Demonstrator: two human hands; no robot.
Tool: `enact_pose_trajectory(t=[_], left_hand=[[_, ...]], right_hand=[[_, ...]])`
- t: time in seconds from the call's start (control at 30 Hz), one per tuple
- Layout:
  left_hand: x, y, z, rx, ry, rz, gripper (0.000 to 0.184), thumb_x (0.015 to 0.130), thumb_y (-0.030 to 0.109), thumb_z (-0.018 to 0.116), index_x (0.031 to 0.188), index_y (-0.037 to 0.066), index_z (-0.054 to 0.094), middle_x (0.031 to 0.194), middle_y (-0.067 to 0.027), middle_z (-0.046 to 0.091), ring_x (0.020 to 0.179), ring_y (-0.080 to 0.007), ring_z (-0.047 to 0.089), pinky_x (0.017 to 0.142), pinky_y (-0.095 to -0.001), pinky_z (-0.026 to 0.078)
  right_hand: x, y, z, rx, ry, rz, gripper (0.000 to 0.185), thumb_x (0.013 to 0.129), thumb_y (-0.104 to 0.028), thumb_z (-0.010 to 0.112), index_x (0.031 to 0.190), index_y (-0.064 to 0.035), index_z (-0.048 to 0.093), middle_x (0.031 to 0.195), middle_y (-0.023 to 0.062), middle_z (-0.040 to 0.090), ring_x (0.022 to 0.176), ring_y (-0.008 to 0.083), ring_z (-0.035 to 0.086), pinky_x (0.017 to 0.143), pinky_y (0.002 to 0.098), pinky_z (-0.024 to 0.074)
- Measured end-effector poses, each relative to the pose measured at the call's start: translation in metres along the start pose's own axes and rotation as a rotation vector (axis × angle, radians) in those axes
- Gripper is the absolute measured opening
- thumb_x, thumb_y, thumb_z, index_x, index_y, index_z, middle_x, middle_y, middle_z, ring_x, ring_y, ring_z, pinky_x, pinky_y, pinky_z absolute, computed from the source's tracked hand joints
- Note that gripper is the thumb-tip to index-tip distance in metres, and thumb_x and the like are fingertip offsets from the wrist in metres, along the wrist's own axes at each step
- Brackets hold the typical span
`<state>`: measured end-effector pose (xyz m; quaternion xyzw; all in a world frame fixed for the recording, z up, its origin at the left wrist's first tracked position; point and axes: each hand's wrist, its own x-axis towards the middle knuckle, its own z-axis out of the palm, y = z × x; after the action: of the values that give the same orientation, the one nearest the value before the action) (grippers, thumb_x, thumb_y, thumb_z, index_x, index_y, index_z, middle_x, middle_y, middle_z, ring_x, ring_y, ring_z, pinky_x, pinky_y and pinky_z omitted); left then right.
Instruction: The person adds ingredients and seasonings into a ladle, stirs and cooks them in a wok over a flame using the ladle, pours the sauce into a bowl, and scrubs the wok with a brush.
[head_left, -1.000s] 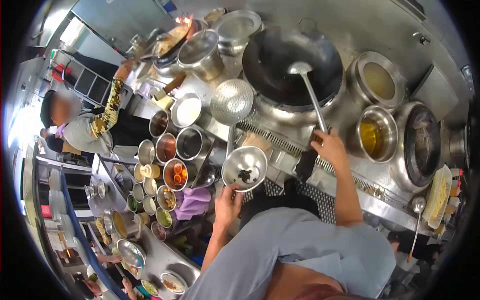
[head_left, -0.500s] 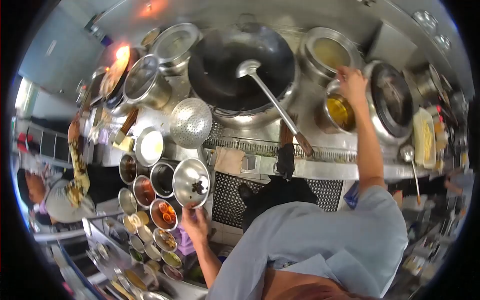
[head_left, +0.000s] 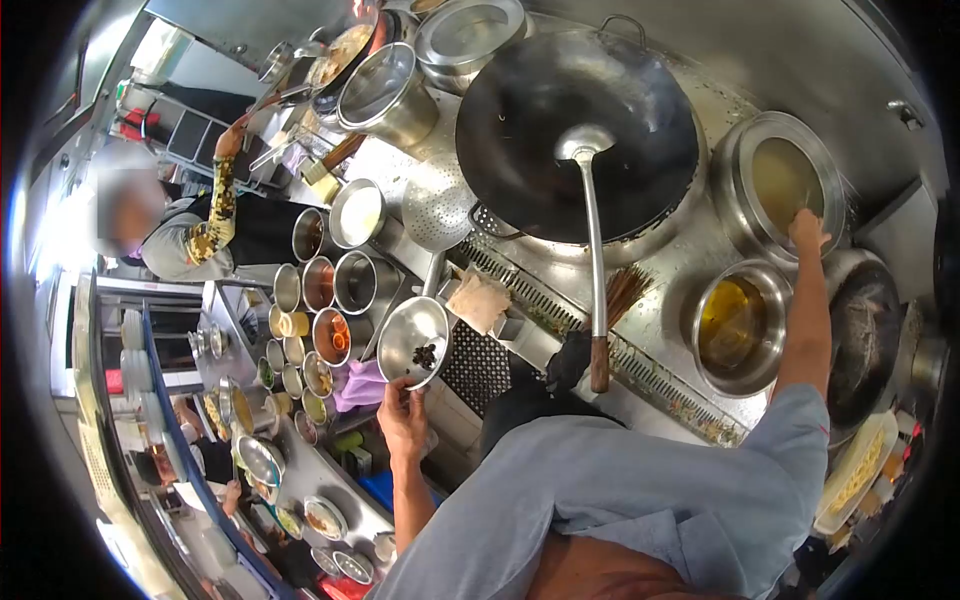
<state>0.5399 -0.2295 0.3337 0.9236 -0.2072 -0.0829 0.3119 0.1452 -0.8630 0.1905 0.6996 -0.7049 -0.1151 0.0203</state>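
Note:
My left hand (head_left: 403,418) grips the near rim of a steel bowl (head_left: 399,330). A few small dark pieces (head_left: 425,356) lie in the bottom of the bowl, which hangs over the gap beside the counter. My right hand (head_left: 808,235) is at the near rim of a large steel pot (head_left: 735,190) of cloudy liquid. Its fingers are drawn together; whatever they hold, if anything, I cannot make out. Below that arm stands a steel pot of yellow oil (head_left: 735,322). A ladle (head_left: 592,240) rests in the big black wok (head_left: 540,130), its wooden handle towards me.
A perforated skimmer (head_left: 437,210) lies left of the wok, near a folded cloth (head_left: 478,300). Several seasoning pots (head_left: 357,282) crowd the left side. A bamboo brush (head_left: 627,290) sits by the drain grating. Another person (head_left: 205,220) works at a flaming wok, far left.
My view has turned towards the left, bringing more of the left counter in. My right hand has stayed by the cloudy liquid, now at the pot's near rim. The bowl remains in my left hand.

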Motion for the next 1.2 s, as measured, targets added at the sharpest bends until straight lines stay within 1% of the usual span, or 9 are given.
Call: enact_pose_trajectory(t=[0.2, 0.53, 0.77, 0.9, 0.93, 1.03, 1.1, 1.13, 1.2], left_hand=[[0.002, 0.034, 0.015, 0.008, 0.003, -0.088, 0.016, 0.088, 0.01, 0.066, 0.1, 0.001, 0.06, 0.075, -0.0081, 0.065, 0.069, -0.0119, 0.06, 0.064, -0.0271, 0.048], [0.007, 0.044, 0.02, 0.036, -0.016, 0.007, 0.017, 0.087, 0.011, 0.067, 0.1, 0.002, 0.061, 0.083, -0.0115, 0.069, 0.075, -0.0204, 0.068, 0.07, -0.0308, 0.052], [0.009, 0.007, 0.025, -0.053, -0.082, 0.068, 0.019, 0.085, 0.012, 0.069, 0.1, 0.002, 0.06, 0.087, -0.0129, 0.068, 0.079, -0.0214, 0.068, 0.071, -0.0318, 0.052], [0.01, -0.021, 0.037, -0.126, -0.103, 0.11, 0.019, 0.085, 0.011, 0.069, 0.1, 0.003, 0.06, 0.087, -0.0133, 0.068, 0.079, -0.024, 0.067, 0.072, -0.0332, 0.052], [0.012, -0.023, 0.039, -0.096, -0.124, 0.126, 0.019, 0.084, 0.01, 0.069, 0.1, 0.003, 0.061, 0.087, -0.0137, 0.067, 0.079, -0.0255, 0.067, 0.072, -0.0338, 0.052], [0.027, -0.042, 0.061, -0.122, -0.14, 0.151, 0.021, 0.082, 0.007, 0.069, 0.1, 0.003, 0.061, 0.09, -0.0151, 0.066, 0.081, -0.0298, 0.066, 0.073, -0.036, 0.052], [0.044, -0.054, 0.082, -0.132, -0.159, 0.204, 0.022, 0.082, 0.008, 0.068, 0.101, 0.003, 0.06, 0.093, -0.0162, 0.065, 0.085, -0.0332, 0.064, 0.076, -0.0401, 0.051], [0.05, -0.067, 0.094, -0.127, -0.18, 0.226, 0.022, 0.082, 0.008, 0.068, 0.102, 0.003, 0.06, 0.094, -0.0171, 0.065, 0.087, -0.0351, 0.063, 0.077, -0.0422, 0.05], [0.069, -0.087, 0.113, -0.12, -0.233, 0.28, 0.026, 0.083, 0.008, 0.066, 0.108, 0.003, 0.058, 0.097, -0.0215, 0.063, 0.09, -0.0403, 0.061, 0.079, -0.0475, 0.049]], right_hand=[[0.077, 0.014, 0.064, 0.134, -0.104, -0.168, 0.028, 0.087, -0.013, 0.053, 0.112, -0.0066, 0.062, 0.117, 0.0195, 0.063, 0.112, 0.0371, 0.059, 0.096, 0.0593, 0.0374], [0.018, 0.003, -0.036, 0.136, -0.037, -0.141, 0.024, 0.082, -0.011, 0.058, 0.105, -0.0035, 0.064, 0.111, 0.019, 0.065, 0.112, 0.0382, 0.058, 0.098, 0.0577, 0.0386], [-0.106, -0.025, -0.115, -0.106, 0.615, -0.504, 0.032, 0.079, -0.013, 0.063, 0.11, -0.0048, 0.064, 0.109, 0.0168, 0.064, 0.111, 0.0379, 0.055, 0.097, 0.05, 0.042], [-0.245, -0.099, -0.151, 0.702, -0.065, -0.45, 0.057, 0.086, -0.024, 0.062, 0.136, -0.0018, 0.047, 0.131, 0.0253, 0.053, 0.121, 0.039, 0.052, 0.104, 0.0417, 0.0394], [-0.286, -0.123, -0.168, 0.662, -0.256, -0.399, 0.062, 0.086, -0.028, 0.062, 0.14, -0.0021, 0.042, 0.134, 0.0247, 0.05, 0.125, 0.0385, 0.049, 0.103, 0.0425, 0.0402], [-0.366, -0.173, -0.109, 0.814, -0.212, -0.611, 0.075, 0.084, -0.025, 0.065, 0.147, -0.0058, 0.03, 0.132, 0.0293, 0.05, 0.114, 0.0389, 0.057, 0.094, 0.0414, 0.0447], [-0.401, -0.204, -0.099, 0.906, -0.46, -0.569, 0.077, 0.088, -0.018, 0.06, 0.15, -0.0006, 0.016, 0.122, 0.0313, 0.053, 0.108, 0.0408, 0.058, 0.094, 0.043, 0.0447], [-0.408, -0.216, -0.065, 0.875, -0.139, -0.612, 0.075, 0.089, -0.013, 0.057, 0.151, -0.0036, 0.016, 0.094, 0.0244, 0.06, 0.079, 0.0325, 0.063, 0.075, 0.0402, 0.0512], [-0.407, -0.235, -0.079, 0.957, -0.233, -0.463, 0.074, 0.089, -0.012, 0.056, 0.151, -0.0057, 0.016, 0.083, 0.0191, 0.058, 0.067, 0.0272, 0.061, 0.064, 0.0378, 0.0506]])
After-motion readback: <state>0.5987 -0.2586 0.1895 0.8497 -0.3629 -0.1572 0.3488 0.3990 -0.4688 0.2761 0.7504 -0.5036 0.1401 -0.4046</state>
